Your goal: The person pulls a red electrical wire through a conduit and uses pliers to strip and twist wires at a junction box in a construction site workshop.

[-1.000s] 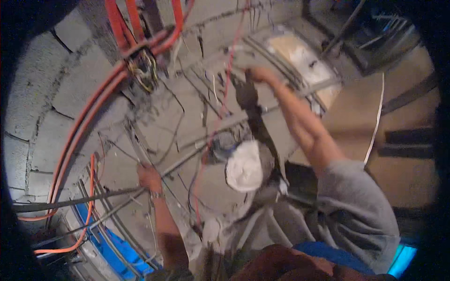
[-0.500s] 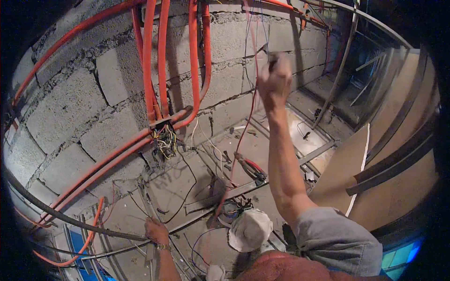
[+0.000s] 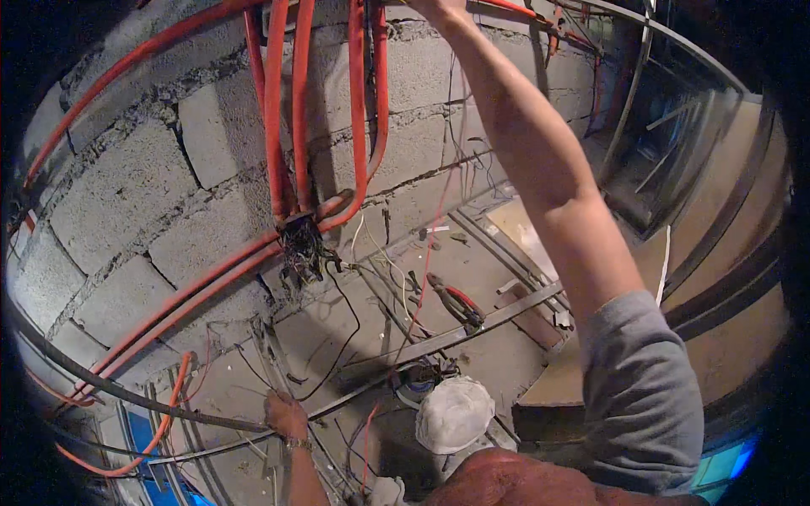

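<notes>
My right arm reaches up across the wall, and my right hand (image 3: 439, 7) is cut by the top edge, so its fingers do not show. A thin red wire (image 3: 432, 244) hangs below it along the block wall and runs down to the floor panel. Low on the left, my left hand (image 3: 285, 413), with a band at its wrist, is closed round a thin metal rail (image 3: 350, 395). Beyond the rail, red-handled pliers (image 3: 460, 302) lie on the panel. Dark and pale wires spill in a wire bundle (image 3: 302, 249) from where the orange conduits (image 3: 301, 110) meet.
Grey block wall (image 3: 118, 198) fills the back. A black hose (image 3: 126, 392) crosses at the left, near a bent orange pipe (image 3: 173, 413). Beside my right arm stand tan boards (image 3: 709, 244). A crumpled white rounded thing (image 3: 456, 413) sits in front, with coiled wire (image 3: 413, 379) beyond it.
My right hand has risen from mid-wall to the top edge, moving slightly left. The red wire near it has shifted. The wire bundle has fallen into shadow. My left hand stays put.
</notes>
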### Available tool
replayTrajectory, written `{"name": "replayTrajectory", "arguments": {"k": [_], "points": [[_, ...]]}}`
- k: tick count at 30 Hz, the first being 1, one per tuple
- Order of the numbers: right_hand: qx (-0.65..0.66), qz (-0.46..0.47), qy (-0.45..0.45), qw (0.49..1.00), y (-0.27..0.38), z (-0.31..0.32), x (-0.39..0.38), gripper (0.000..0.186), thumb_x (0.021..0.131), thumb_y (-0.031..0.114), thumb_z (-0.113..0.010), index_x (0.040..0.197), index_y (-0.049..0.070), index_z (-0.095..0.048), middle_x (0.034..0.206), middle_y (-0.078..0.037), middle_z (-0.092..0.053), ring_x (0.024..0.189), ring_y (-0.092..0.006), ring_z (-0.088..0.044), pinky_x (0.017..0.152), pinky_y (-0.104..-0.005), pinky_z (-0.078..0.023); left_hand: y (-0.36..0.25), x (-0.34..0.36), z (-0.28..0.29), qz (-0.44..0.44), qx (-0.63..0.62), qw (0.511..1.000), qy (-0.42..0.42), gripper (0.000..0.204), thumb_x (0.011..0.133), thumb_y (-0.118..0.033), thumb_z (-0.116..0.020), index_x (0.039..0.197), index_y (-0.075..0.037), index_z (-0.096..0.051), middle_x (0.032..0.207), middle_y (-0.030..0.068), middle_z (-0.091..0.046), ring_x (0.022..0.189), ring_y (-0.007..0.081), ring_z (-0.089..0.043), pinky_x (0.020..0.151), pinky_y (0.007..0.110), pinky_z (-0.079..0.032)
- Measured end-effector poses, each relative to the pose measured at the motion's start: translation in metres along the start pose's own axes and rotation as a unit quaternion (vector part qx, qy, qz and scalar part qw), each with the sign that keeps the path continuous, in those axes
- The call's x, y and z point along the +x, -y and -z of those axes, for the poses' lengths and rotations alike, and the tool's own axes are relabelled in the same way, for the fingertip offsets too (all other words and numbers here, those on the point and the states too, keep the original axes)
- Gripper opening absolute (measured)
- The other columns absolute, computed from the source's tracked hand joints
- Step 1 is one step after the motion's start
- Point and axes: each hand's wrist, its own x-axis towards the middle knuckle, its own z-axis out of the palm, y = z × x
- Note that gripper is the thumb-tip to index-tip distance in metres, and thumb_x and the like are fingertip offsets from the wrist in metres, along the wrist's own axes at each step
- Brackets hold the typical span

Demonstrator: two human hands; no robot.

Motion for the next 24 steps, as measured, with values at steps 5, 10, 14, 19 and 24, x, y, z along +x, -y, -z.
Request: {"name": "replayTrajectory", "arguments": {"k": [5, 10, 14, 19, 24], "points": [[0.039, -0.023, 0.045, 0.998, -0.010, 0.002, 0.019, 0.029, 0.095, 0.020, -0.065, 0.115, 0.000, -0.067, 0.102, -0.030, -0.070, 0.098, -0.0477, -0.068, 0.081, -0.0521, -0.054, -0.005, 0.000, 0.006, 0.018, 0.006, 1.000, 0.022, 0.029, 0.101, -0.023, -0.054, 0.109, 0.003, -0.063, 0.095, 0.0261, -0.067, 0.085, 0.0458, -0.067, 0.075, 0.054, -0.052], [0.249, -0.151, 0.139, 0.947, -0.061, -0.027, 0.027, 0.032, 0.095, 0.020, -0.067, 0.122, 0.004, -0.068, 0.103, -0.027, -0.071, 0.099, -0.0463, -0.068, 0.080, -0.0520, -0.054, 0.012, 0.003, -0.010, 0.016, 0.011, 1.000, 0.002, 0.028, 0.102, -0.025, -0.054, 0.107, 0.001, -0.062, 0.095, 0.0254, -0.068, 0.085, 0.0460, -0.067, 0.075, 0.055, -0.052], [0.361, -0.217, 0.201, 0.884, -0.123, -0.016, 0.025, 0.035, 0.095, 0.020, -0.068, 0.127, 0.007, -0.068, 0.104, -0.025, -0.071, 0.100, -0.0452, -0.068, 0.079, -0.0519, -0.055, -0.008, 0.007, -0.018, -0.033, -0.013, 0.999, -0.009, 0.026, 0.102, -0.025, -0.054, 0.106, 0.000, -0.061, 0.094, 0.0243, -0.067, 0.084, 0.0456, -0.066, 0.074, 0.055, -0.052], [-0.083, -0.133, 0.026, 0.987, -0.022, -0.005, 0.033, 0.059, 0.095, 0.024, -0.068, 0.148, 0.010, -0.047, 0.145, -0.027, -0.048, 0.135, -0.0451, -0.047, 0.101, -0.0548, -0.046, 0.015, -0.001, 0.001, -0.034, 0.025, 0.999, -0.035, 0.025, 0.102, -0.024, -0.055, 0.107, -0.001, -0.062, 0.093, 0.0237, -0.067, 0.086, 0.0451, -0.066, 0.074, 0.054, -0.052], [-0.152, 0.099, 0.181, 0.967, -0.014, 0.011, 0.057, 0.043, 0.098, 0.035, -0.058, 0.132, 0.008, -0.061, 0.125, -0.023, -0.064, 0.119, -0.0471, -0.055, 0.100, -0.0685, -0.039, 0.006, 0.001, -0.008, -0.032, 0.019, 0.999, -0.026, 0.027, 0.102, -0.024, -0.054, 0.107, 0.001, -0.063, 0.095, 0.0248, -0.067, 0.086, 0.0452, -0.066, 0.074, 0.053, -0.052]]}}
